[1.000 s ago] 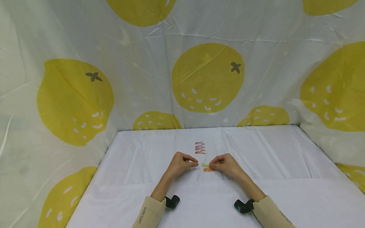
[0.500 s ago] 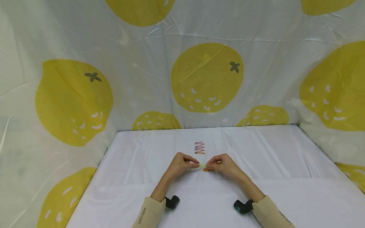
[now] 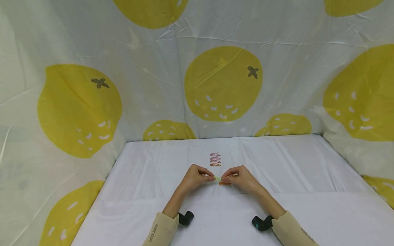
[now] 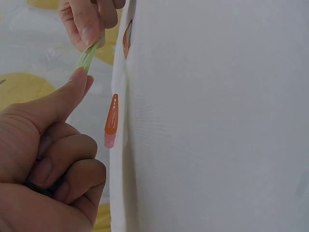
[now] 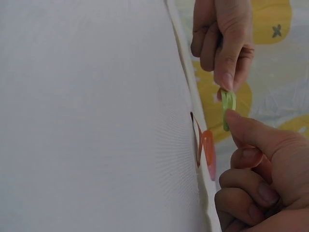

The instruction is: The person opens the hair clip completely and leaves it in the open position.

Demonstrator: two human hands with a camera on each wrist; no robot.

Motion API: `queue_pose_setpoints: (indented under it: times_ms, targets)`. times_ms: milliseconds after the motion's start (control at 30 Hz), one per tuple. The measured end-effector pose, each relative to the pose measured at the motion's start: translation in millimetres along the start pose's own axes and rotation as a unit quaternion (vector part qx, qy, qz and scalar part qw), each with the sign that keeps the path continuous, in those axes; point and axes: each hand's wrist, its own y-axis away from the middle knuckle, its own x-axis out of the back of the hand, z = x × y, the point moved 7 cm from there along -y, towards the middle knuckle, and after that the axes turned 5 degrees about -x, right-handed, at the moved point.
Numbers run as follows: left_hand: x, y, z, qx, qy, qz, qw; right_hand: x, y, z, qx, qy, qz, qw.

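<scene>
A light green snap hair clip (image 5: 229, 104) is held above the table between both hands. My left hand (image 3: 196, 178) pinches one end between thumb and index finger. The other end is pinched the same way by my right hand (image 3: 241, 178); in the left wrist view the clip (image 4: 87, 59) spans the small gap between the fingertips. Under the right fingers, an orange hair clip (image 3: 224, 183) lies on the table, partly covered in the head view. Beyond the hands sits a column of opened-looking pink and orange hair clips (image 3: 215, 159).
A white cloth covers the table (image 3: 292, 164). Behind it hangs a pale curtain (image 3: 154, 85) printed with yellow lemons. Black camera mounts (image 3: 186, 218) are worn at both wrists, below beige sleeves (image 3: 161, 227).
The right hand has moved slightly left with the green hair clip, and the left fingers now pinch its other end. The clips on the table have stayed put.
</scene>
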Motion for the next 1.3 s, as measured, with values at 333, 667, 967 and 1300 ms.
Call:
queue_pose_setpoints:
  times_ms: [333,667,967,1300]
  targets:
    - [7.3,0.3,-0.8,0.011,0.011,0.02,0.9997,2,-1.9,2,0.008,-0.004,0.01,0.9999]
    - [11.8,-0.1,-4.0,0.023,0.024,0.023,0.9992,6,-2.8,0,0.019,-0.003,0.043,0.9989]
    - [11.2,0.9,-3.9,0.034,0.017,0.015,0.9992,5,-3.3,0,0.012,0.004,0.039,0.9991]
    - [10.1,1.0,-2.2,0.027,0.031,0.008,0.9991,5,-2.4,0,0.001,-0.005,0.034,0.9994]
